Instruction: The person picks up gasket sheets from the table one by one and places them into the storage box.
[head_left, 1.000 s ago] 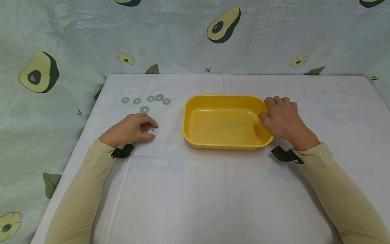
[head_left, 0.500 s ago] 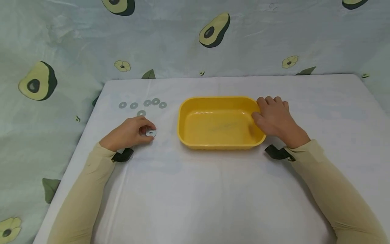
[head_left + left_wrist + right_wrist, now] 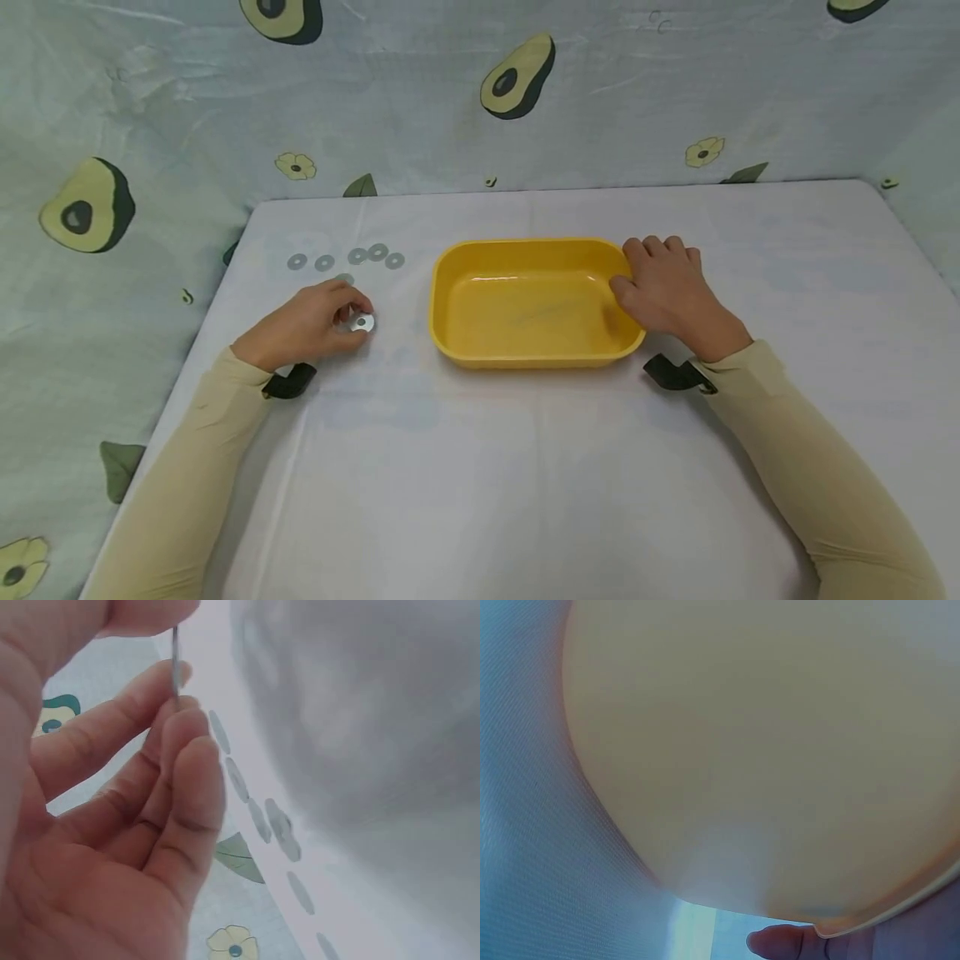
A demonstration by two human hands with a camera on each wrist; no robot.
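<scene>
Between thumb and fingertips my left hand (image 3: 311,323) pinches a flat metal washer (image 3: 362,322), its centre hole showing in the head view. The left wrist view shows that washer (image 3: 176,667) edge-on as a thin strip. Just beyond the hand, several grey washers (image 3: 324,263) lie flat on the white tabletop, one partly hidden behind the knuckles. My right hand (image 3: 666,292) grips the right end of a yellow rectangular tray (image 3: 525,363), thumb over the inside of the rim. In the right wrist view the tray's outer wall (image 3: 742,750) fills most of the picture.
A white cloth (image 3: 480,483) covers the table. Behind and left of it hangs a pale green curtain (image 3: 405,92) printed with avocados and flowers. Black straps (image 3: 291,382) sit at both wrists. The tray stands between the two hands.
The head view has shifted, so everything appears slightly further left. My left hand keeps the washer, whose face has turned a little. My right hand stays on the tray's rim.
</scene>
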